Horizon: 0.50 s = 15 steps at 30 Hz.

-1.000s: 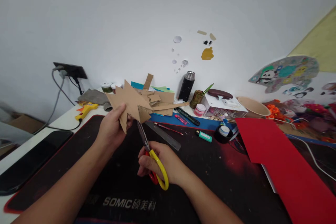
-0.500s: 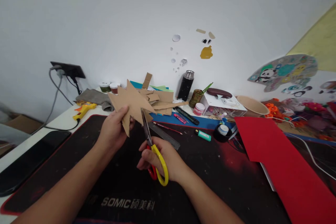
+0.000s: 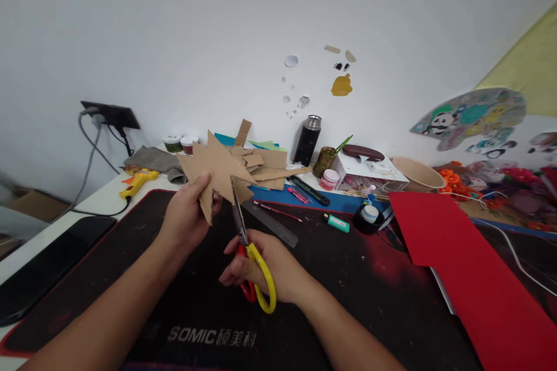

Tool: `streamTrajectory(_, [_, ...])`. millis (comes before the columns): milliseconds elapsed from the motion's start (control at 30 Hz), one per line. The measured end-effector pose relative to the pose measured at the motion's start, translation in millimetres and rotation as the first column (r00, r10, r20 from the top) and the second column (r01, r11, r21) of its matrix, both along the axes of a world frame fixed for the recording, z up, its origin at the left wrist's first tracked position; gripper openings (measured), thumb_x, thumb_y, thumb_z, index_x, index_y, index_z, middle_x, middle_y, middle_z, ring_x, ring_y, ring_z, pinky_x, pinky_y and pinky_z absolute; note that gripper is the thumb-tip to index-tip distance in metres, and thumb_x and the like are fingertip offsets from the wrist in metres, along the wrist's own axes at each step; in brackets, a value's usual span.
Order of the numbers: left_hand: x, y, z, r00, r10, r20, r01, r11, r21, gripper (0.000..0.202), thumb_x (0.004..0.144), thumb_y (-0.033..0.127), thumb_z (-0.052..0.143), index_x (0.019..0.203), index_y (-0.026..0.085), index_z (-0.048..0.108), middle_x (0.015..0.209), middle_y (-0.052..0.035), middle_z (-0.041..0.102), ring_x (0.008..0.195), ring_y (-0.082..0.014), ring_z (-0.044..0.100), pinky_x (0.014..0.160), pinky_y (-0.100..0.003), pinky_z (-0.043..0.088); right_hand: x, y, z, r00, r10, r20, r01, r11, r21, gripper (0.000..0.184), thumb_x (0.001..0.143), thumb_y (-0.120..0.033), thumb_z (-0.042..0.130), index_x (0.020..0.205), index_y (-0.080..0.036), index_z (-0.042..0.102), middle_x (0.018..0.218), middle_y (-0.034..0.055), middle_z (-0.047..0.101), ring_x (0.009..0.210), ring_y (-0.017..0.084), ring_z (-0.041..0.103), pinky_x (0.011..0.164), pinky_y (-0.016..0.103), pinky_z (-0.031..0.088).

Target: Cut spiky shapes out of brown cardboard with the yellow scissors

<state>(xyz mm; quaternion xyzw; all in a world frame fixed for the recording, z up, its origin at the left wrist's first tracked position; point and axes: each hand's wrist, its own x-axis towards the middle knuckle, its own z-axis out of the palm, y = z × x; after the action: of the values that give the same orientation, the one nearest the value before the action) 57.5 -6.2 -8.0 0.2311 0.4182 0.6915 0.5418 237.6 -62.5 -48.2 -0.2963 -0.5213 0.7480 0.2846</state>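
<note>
My left hand point(image 3: 188, 208) pinches a spiky, star-like piece of brown cardboard point(image 3: 212, 165) at its lower left, thumb on top and fingers beneath. My right hand point(image 3: 261, 264) is closed around the handles of a pair of scissors point(image 3: 264, 278), one loop yellow and the other red. The blades point up and away from me and meet the cardboard's edge in a notch at its lower right. How far the blades are apart I cannot tell. Both hands are above the black desk mat point(image 3: 183, 301).
Cardboard scraps point(image 3: 272, 162) are piled behind the piece. A ruler point(image 3: 274, 225), a cutter knife point(image 3: 311, 190) and a turquoise highlighter point(image 3: 336, 222) lie beyond my right hand. Red card point(image 3: 461, 266) covers the right side. A yellow glue gun point(image 3: 138, 182) and a phone-like black slab point(image 3: 52, 261) are left.
The scissors and my right hand have shifted slightly left and toward me. The cardboard in my left hand has moved a little left.
</note>
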Motion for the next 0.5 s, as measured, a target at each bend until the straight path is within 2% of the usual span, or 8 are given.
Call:
streamTrajectory(133, [1,-1,2.2,1.0,0.0,0.005,0.0,1.0,-0.017,0.013,0.09,0.02,0.071,0.078,0.017,0.069,0.062,0.0004,0.055,0.046,-0.009,0.043,0.038,-0.017,0.038,3,1,-5.7,1.0,0.024,-0.011,-0.024,1.0,0.013,0.084,0.067,-0.086,0.089,0.111,-0.021,0.059,0.091,0.0051,0.078,0.084,0.023,0.079,0.083,0.036,0.059])
streamTrajectory(300, [3,-3,5.1,1.0,0.009,-0.006,-0.009,0.998,-0.06,0.016,0.092,0.021,0.068,0.077,0.018,0.067,0.058,0.0009,0.054,0.043,-0.0088,0.043,0.038,-0.017,0.039,4,1,-12.8,0.998,0.056,-0.015,-0.053,0.991,0.125,0.086,0.076,-0.09,0.078,0.123,-0.02,0.062,0.106,0.0108,0.08,0.091,0.023,0.078,0.072,0.029,0.055])
streamTrajectory(400, [2,-3,5.0,1.0,0.002,-0.03,-0.004,0.999,-0.053,0.016,0.09,0.023,0.07,0.075,0.019,0.067,0.057,0.0007,0.054,0.042,-0.0096,0.042,0.038,-0.019,0.039,2,1,-11.6,0.999,0.017,-0.036,-0.015,0.997,0.073,0.087,0.074,-0.092,0.077,0.119,-0.02,0.06,0.096,0.0059,0.076,0.075,0.019,0.077,0.064,0.026,0.053])
streamTrajectory(500, [2,-3,3.3,0.999,-0.011,-0.045,0.01,1.0,-0.02,0.017,0.087,0.026,0.074,0.074,0.019,0.067,0.057,0.0,0.055,0.043,-0.0106,0.042,0.038,-0.021,0.038,-1,0,-10.7,0.999,-0.021,-0.03,0.022,0.999,0.032,0.081,0.078,-0.092,0.075,0.114,-0.02,0.059,0.088,0.0018,0.073,0.061,0.016,0.073,0.054,0.023,0.05])
